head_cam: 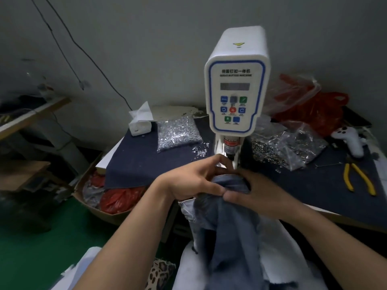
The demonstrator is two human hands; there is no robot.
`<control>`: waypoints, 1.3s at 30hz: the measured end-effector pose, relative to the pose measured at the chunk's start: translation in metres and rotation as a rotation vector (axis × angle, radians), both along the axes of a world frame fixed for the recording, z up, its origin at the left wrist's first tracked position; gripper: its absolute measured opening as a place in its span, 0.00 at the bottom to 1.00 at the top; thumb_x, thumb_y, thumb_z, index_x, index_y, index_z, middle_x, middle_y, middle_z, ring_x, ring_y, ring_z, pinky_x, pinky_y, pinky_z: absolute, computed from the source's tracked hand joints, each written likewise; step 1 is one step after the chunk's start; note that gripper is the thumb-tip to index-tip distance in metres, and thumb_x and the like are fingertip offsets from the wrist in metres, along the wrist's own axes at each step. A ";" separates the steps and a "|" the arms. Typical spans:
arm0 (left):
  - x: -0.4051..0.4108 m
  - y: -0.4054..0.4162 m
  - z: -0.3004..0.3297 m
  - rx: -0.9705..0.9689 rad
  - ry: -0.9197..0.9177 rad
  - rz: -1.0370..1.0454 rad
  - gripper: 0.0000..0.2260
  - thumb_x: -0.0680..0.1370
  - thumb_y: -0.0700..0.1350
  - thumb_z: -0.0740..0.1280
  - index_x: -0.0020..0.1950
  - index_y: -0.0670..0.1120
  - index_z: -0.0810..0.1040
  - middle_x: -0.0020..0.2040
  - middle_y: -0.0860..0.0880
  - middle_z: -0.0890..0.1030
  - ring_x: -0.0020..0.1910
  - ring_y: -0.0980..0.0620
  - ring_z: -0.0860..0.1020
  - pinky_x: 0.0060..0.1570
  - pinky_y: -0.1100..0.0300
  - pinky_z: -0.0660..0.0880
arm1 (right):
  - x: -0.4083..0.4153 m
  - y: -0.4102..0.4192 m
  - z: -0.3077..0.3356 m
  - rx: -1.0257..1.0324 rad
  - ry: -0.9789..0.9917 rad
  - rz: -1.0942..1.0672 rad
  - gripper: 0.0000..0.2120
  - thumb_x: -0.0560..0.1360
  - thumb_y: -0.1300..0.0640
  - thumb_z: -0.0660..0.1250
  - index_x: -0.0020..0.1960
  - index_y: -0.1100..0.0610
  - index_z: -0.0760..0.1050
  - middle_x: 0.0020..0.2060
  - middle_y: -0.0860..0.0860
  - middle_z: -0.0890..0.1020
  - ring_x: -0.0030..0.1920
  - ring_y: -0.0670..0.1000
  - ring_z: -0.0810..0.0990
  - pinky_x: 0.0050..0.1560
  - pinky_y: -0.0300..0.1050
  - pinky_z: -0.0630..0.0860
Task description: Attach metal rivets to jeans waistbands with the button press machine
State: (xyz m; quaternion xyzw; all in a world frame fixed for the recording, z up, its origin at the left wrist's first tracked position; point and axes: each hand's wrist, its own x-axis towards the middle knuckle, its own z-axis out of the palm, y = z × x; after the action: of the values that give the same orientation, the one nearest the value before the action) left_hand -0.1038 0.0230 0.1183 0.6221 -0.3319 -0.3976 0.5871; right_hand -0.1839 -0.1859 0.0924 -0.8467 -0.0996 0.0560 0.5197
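Nearest me, the jeans point(228, 231) hung down from the table edge over my lap, their long axis running straight away from me toward the press, with the waistband end bunched uppermost just under the machine head. My left hand point(192, 181) held that bunched denim from the left, thumb pinching the fold while its fingers reached forward toward the die; my right hand point(255, 191) gripped the same fold from the right, fingers curled into the cloth, the two thumbs almost touching. I judged the left hand the nearer to the punch point(230, 151), which stood directly above and just beyond the fabric edge, so the coming move turned on sliding the waistband a little forward under it. I could not tell whether a rivet already sat on the die, since the fingers hid it. Past the hands stood the button press machine point(235, 84) on the dark-covered table point(136, 164). To its left lay a clear bag of silver rivets point(178, 132), a few spilled beside it; to its right another bag of metal parts point(293, 145), and yellow pliers point(359, 178) well apart.
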 end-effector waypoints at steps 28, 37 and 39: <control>0.012 0.006 -0.031 0.022 0.155 0.220 0.11 0.77 0.47 0.73 0.50 0.39 0.85 0.47 0.37 0.84 0.41 0.46 0.82 0.47 0.56 0.78 | -0.009 -0.104 -0.018 0.040 0.142 -0.284 0.13 0.76 0.67 0.68 0.46 0.51 0.86 0.56 0.43 0.85 0.56 0.40 0.82 0.54 0.34 0.75; 0.019 -0.001 -0.022 0.188 -0.029 0.169 0.09 0.71 0.59 0.76 0.46 0.56 0.89 0.44 0.56 0.87 0.45 0.60 0.84 0.49 0.65 0.78 | -0.011 -0.050 -0.021 0.274 0.332 -0.010 0.14 0.73 0.47 0.74 0.45 0.60 0.86 0.43 0.52 0.86 0.44 0.47 0.83 0.45 0.40 0.76; 0.023 0.012 -0.024 0.363 -0.182 0.046 0.17 0.74 0.66 0.74 0.50 0.54 0.87 0.47 0.55 0.85 0.47 0.56 0.81 0.53 0.56 0.75 | -0.011 -0.057 -0.022 0.493 0.404 0.000 0.15 0.72 0.53 0.73 0.53 0.63 0.86 0.50 0.63 0.86 0.48 0.55 0.86 0.48 0.43 0.80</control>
State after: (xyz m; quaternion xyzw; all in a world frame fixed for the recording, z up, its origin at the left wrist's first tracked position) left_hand -0.0806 0.0348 0.0940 0.7585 -0.2920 -0.3797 0.4418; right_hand -0.1949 -0.2430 0.0709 -0.6670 -0.0050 0.1971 0.7185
